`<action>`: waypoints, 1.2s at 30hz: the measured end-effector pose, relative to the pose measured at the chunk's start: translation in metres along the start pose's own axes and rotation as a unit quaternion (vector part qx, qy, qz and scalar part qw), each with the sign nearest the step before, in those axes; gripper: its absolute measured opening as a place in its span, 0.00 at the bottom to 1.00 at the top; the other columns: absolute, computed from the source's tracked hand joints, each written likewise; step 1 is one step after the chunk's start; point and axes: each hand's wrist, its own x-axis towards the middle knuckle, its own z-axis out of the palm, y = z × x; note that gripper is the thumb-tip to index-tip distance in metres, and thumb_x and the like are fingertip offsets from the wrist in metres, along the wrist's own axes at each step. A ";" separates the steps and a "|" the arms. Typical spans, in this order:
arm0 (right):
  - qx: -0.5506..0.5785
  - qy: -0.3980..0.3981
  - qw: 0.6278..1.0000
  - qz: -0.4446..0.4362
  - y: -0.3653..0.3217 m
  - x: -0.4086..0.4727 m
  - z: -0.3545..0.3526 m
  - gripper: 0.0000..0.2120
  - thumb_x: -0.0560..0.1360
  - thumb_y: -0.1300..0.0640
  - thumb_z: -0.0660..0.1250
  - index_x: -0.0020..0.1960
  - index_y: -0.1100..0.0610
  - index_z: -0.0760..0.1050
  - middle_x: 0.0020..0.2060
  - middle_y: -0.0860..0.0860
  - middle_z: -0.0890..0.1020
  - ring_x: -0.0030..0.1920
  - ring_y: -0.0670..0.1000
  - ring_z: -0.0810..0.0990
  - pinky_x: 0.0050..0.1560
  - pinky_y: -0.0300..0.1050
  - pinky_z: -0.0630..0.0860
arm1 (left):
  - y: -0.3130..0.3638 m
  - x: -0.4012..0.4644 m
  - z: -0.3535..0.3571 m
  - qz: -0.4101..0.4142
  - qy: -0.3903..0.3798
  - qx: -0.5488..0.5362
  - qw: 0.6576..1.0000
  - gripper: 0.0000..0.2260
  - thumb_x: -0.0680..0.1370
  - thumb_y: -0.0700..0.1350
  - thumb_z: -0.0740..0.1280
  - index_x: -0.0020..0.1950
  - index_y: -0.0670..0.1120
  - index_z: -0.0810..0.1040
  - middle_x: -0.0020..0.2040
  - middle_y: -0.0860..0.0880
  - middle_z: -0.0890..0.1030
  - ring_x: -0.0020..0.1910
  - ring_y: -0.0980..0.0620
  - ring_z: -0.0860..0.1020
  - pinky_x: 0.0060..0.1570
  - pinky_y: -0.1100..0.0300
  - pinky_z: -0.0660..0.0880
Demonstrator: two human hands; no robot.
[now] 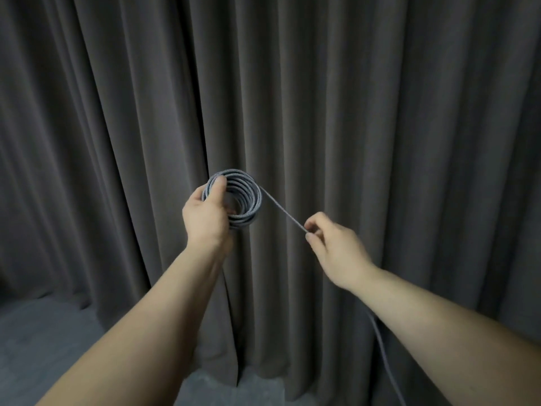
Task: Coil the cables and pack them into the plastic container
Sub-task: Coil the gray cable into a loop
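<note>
Braided grey-and-white sheathing is covering the cable [234, 197], and we are holding it up in the air ahead of us, wound into a round stack of loops whose open centre is facing back toward us. Our left hand [206, 213] is gripping the left side of the coil, thumb lying over the top strands and fingers curled behind. From the coil's upper right edge one taut, straight strand is running down and to the right into our right hand [333, 244], whose thumb and forefinger are pinching it closed. Below our right forearm more cable is hanging downward. Behind everything, a dark grey pleated curtain [380, 112] is falling in soft vertical folds to a grey floor [44, 347].
</note>
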 end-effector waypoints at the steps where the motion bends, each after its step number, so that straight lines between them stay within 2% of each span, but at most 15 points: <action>1: -0.087 -0.023 0.995 -0.033 0.000 -0.001 -0.001 0.08 0.80 0.56 0.58 0.58 0.46 0.69 0.48 0.47 0.78 0.46 0.54 0.78 0.43 0.46 0.74 | -0.001 0.003 0.001 0.001 0.008 0.001 1.000 0.09 0.78 0.44 0.68 0.38 0.47 0.76 0.24 0.57 0.72 0.24 0.59 0.68 0.29 0.65 0.68; 3: -0.195 -0.113 0.970 -0.091 -0.006 -0.002 -0.002 0.22 0.78 0.61 0.55 0.69 0.43 0.66 0.55 0.49 0.75 0.53 0.57 0.77 0.49 0.46 0.73 | -0.004 0.007 0.002 0.011 0.020 0.026 0.999 0.05 0.77 0.45 0.69 0.42 0.47 0.78 0.26 0.58 0.74 0.26 0.59 0.71 0.30 0.65 0.70; 5: -0.218 -0.179 0.948 -0.144 -0.022 0.001 -0.003 0.27 0.76 0.64 0.54 0.72 0.44 0.65 0.56 0.49 0.73 0.56 0.57 0.76 0.53 0.45 0.73 | -0.009 0.008 0.004 0.035 0.018 0.079 0.996 0.03 0.76 0.46 0.70 0.46 0.47 0.79 0.32 0.57 0.79 0.33 0.59 0.76 0.36 0.65 0.73; 8: -0.148 -0.179 0.940 -0.249 -0.050 0.014 -0.011 0.19 0.78 0.62 0.57 0.65 0.50 0.75 0.56 0.49 0.79 0.57 0.55 0.77 0.56 0.47 0.74 | -0.017 0.006 0.001 0.051 -0.016 0.162 0.985 0.06 0.76 0.47 0.71 0.51 0.48 0.80 0.44 0.52 0.83 0.44 0.56 0.81 0.49 0.59 0.78; 10: -0.044 -0.131 0.955 -0.262 -0.059 0.022 -0.017 0.13 0.77 0.61 0.62 0.57 0.52 0.80 0.52 0.48 0.83 0.54 0.52 0.80 0.56 0.45 0.74 | -0.023 0.001 0.000 0.037 -0.055 0.189 0.980 0.08 0.76 0.48 0.71 0.52 0.46 0.80 0.46 0.49 0.84 0.47 0.53 0.83 0.53 0.54 0.79; 13: 0.063 -0.048 0.974 -0.212 -0.055 0.033 -0.020 0.03 0.73 0.58 0.70 0.46 0.54 0.80 0.39 0.44 0.82 0.40 0.43 0.78 0.46 0.40 0.74 | -0.030 -0.012 0.002 -0.003 -0.120 0.176 0.977 0.10 0.78 0.50 0.68 0.50 0.44 0.82 0.44 0.46 0.85 0.46 0.49 0.83 0.50 0.55 0.80; 17: 0.123 0.008 0.988 -0.091 -0.044 0.040 -0.015 0.16 0.66 0.49 0.77 0.36 0.51 0.70 0.29 0.44 0.74 0.31 0.44 0.71 0.36 0.41 0.70 | -0.031 -0.027 0.007 -0.075 -0.162 0.124 0.976 0.19 0.82 0.57 0.59 0.47 0.46 0.84 0.44 0.45 0.86 0.48 0.47 0.84 0.51 0.52 0.79; 19: 0.120 0.025 0.992 -0.041 -0.040 0.039 -0.013 0.20 0.62 0.44 0.78 0.34 0.54 0.69 0.27 0.46 0.73 0.31 0.47 0.70 0.35 0.45 0.70 | -0.031 -0.034 0.010 -0.096 -0.180 0.120 0.972 0.22 0.82 0.58 0.56 0.47 0.45 0.83 0.38 0.48 0.84 0.39 0.52 0.82 0.43 0.57 0.77; 21: 0.113 0.026 0.993 -0.008 -0.035 0.038 -0.012 0.23 0.60 0.42 0.78 0.33 0.56 0.69 0.27 0.48 0.73 0.30 0.49 0.69 0.33 0.45 0.68 | -0.034 -0.039 0.011 -0.102 -0.205 0.111 0.967 0.22 0.82 0.58 0.57 0.45 0.43 0.81 0.30 0.51 0.79 0.29 0.57 0.75 0.34 0.62 0.71; 23: 0.107 0.023 0.994 0.019 -0.031 0.038 -0.013 0.22 0.60 0.44 0.78 0.31 0.56 0.69 0.25 0.48 0.72 0.29 0.48 0.68 0.31 0.44 0.66 | -0.036 -0.042 0.010 -0.081 -0.248 0.108 0.959 0.17 0.78 0.56 0.64 0.47 0.41 0.78 0.27 0.53 0.75 0.28 0.57 0.72 0.31 0.65 0.68; 27: 0.106 -0.019 0.993 0.048 -0.023 0.042 -0.016 0.17 0.63 0.51 0.77 0.28 0.54 0.69 0.24 0.46 0.71 0.28 0.46 0.68 0.31 0.41 0.65 | -0.038 -0.041 0.007 -0.053 -0.311 0.112 0.942 0.14 0.77 0.40 0.68 0.60 0.35 0.75 0.29 0.55 0.79 0.29 0.62 0.76 0.34 0.71 0.72; 30: 0.204 -0.127 0.970 0.044 -0.017 0.042 -0.026 0.10 0.68 0.58 0.76 0.33 0.54 0.76 0.26 0.48 0.75 0.27 0.45 0.70 0.30 0.40 0.68 | -0.037 -0.036 0.002 -0.053 -0.318 0.117 0.939 0.18 0.71 0.40 0.75 0.59 0.38 0.77 0.37 0.52 0.83 0.36 0.58 0.80 0.40 0.66 0.76; 32: 0.262 -0.199 0.943 0.041 -0.016 0.039 -0.037 0.05 0.71 0.65 0.72 0.39 0.57 0.79 0.28 0.50 0.76 0.27 0.45 0.72 0.28 0.37 0.69 | -0.040 -0.031 -0.003 -0.043 -0.307 0.152 0.939 0.15 0.71 0.38 0.73 0.57 0.41 0.79 0.44 0.48 0.85 0.43 0.54 0.82 0.46 0.62 0.77; 34: 0.251 -0.196 0.948 0.017 -0.020 0.040 -0.045 0.06 0.72 0.67 0.71 0.41 0.57 0.81 0.27 0.47 0.77 0.27 0.43 0.73 0.29 0.34 0.70 | -0.041 -0.031 -0.005 -0.025 -0.305 0.199 0.931 0.12 0.74 0.34 0.71 0.56 0.43 0.79 0.46 0.47 0.84 0.45 0.54 0.82 0.48 0.61 0.76; 36: 0.240 -0.140 0.961 -0.006 -0.025 0.043 -0.048 0.06 0.70 0.66 0.72 0.41 0.56 0.81 0.29 0.45 0.79 0.30 0.41 0.75 0.32 0.33 0.71 | -0.043 -0.034 -0.004 -0.010 -0.312 0.240 0.919 0.12 0.75 0.33 0.70 0.56 0.45 0.78 0.46 0.48 0.84 0.45 0.55 0.82 0.48 0.61 0.77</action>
